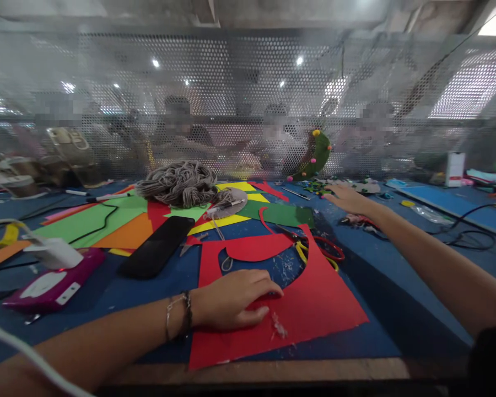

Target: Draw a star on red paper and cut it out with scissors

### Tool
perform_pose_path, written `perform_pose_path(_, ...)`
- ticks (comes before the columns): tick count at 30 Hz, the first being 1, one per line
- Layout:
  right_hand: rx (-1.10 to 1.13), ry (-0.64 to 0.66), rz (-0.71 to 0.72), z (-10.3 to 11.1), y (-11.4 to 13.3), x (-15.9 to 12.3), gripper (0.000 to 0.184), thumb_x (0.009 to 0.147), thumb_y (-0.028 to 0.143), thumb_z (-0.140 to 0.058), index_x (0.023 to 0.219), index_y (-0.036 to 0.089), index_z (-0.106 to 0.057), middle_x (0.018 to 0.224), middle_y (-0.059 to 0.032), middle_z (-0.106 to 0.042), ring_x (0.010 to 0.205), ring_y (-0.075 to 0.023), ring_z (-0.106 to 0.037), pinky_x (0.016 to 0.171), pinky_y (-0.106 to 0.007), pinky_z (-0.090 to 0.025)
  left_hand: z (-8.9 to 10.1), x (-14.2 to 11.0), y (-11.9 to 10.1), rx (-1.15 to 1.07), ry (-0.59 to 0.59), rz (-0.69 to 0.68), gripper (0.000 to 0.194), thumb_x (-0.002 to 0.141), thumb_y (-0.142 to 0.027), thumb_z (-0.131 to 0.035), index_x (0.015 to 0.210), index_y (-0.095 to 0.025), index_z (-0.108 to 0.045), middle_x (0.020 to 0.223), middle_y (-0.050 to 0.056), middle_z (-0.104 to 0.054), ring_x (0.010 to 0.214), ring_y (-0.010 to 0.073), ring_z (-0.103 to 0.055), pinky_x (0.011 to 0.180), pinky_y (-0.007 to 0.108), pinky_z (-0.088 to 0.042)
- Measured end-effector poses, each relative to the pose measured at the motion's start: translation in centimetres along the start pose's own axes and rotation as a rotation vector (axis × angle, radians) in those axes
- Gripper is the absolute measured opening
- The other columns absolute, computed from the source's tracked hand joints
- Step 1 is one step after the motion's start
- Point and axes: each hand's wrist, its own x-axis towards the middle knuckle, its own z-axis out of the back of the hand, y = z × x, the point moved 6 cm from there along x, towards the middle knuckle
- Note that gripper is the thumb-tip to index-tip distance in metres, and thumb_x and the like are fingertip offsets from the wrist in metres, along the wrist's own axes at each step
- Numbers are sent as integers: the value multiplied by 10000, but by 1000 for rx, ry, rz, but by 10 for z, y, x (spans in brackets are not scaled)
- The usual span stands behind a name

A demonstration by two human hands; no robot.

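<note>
L hand (237,300) palm dn on red sheet (314,314), fingers slightly bent & pointing R, thumb apart. L forearm (107,339) lies to sheet's L, wrist abt at its L edge. R arm (430,259) outstretched past sheet's R side; R hand (349,198) beyond its far edge, palm dn, fingers extended L & fwd.

Two hands (233,300) (347,199), one yarn bundle (179,184)

Silver and dark left-wrist bracelets (187,313)
</note>
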Motion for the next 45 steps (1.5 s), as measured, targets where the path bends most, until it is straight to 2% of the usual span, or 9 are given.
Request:
perform_pose_path(4, -41, 69, 296, 1, 89, 41, 244, 854, 272, -470, 1053, 145, -530, 1077, -69, -545, 940, -169, -543, 801, -380, -454, 1, 0, 0, 14, 9, 16, 285, 789, -171, -464, 1073, -149, -482, 1002, 94, -567, 899, 198, -539, 797, 297, -433)
perform_pose_path(8, -47, 120, 578, -21, 191, 73, 250, 854, 263, -472, 1062, 136, -524, 1072, -66, -549, 948, -172, -543, 802, -384, -453, 1, 0, -1, 36, 19, 31, 290, 792, -182, -474, 1079, -142, -483, 1008, 92, -572, 903, 198, -540, 800, 284, -428)
perform_pose_path(12, -98, 151, 681, -49, 241, 89, 263, 851, 283, -474, 1072, 146, -519, 1084, -71, -539, 927, -168, -546, 784, -374, -462, 2, 0, -1, 59, 25, 28, 308, 792, -188, -488, 1095, -131, -483, 997, 97, -576, 890, 199, -548, 790, 278, -430)
perform_pose_path(25, -99, 43, 481, -62, 230, 91, 281, 853, 285, -471, 1096, 147, -503, 1094, -74, -532, 925, -170, -547, 775, -372, -467, 3, -1, -3, 59, 5, -2, 315, 783, -169, -496, 1092, -108, -491, 991, 108, -577, 879, 201, -550, 787, 288, -437)
perform_pose_path(31, 10, -7, 376, -31, 213, 80, 300, 856, 281, -465, 1122, 142, -481, 1063, -74, -544, 886, -165, -560, 745, -362, -475, 2, -1, 1, 48, 3, 39, 357, 786, -196, -493, 1137, -140, -455, 981, 88, -577, 871, 194, -544, 775, 282, -434)
perform_pose_path(34, 90, -23, 394, -9, 195, 64, 384, 849, 130, -416, 1232, 150, -384, 1006, -105, -590, 825, -177, -577, 710, -328, -447, 2, -1, 1, 49, -14, 55, 424, 781, -212, -505, 1189, -147, -409, 930, 70, -587, 813, 179, -551, 734, 266, -439)
perform_pose_path(37, 176, -12, 449, 1, 181, 39, 319, 816, 58, -375, 1095, 140, -505, 985, -89, -613, 852, -168, -565, 745, -278, -398, 1, -1, -1, 112, -27, 24, 383, 786, -218, -501, 1158, -152, -436, 906, 58, -594, 761, 160, -557, 690, 242, -441)
perform_pose_path(40, 268, 16, 469, -4, 174, 8, 254, 858, 136, -318, 1028, 113, -507, 938, -85, -622, 826, -148, -565, 715, -250, -397, 8, -3, 6, 257, -78, 38, 268, 792, -226, -487, 1059, -201, -504, 891, 13, -606, 752, 130, -566, 670, 206, -437)
perform_pose_path(45, 362, 136, 568, -32, 177, -40, 415, 682, 267, -634, 1009, 143, -412, 1050, -95, -584, 891, -150, -570, 724, -218, -420, 47, -16, 45, 466, -255, 284, 243, 836, -259, -386, 967, -145, -556, 928, 87, -588, 866, 209, -553, 744, 320, -434)
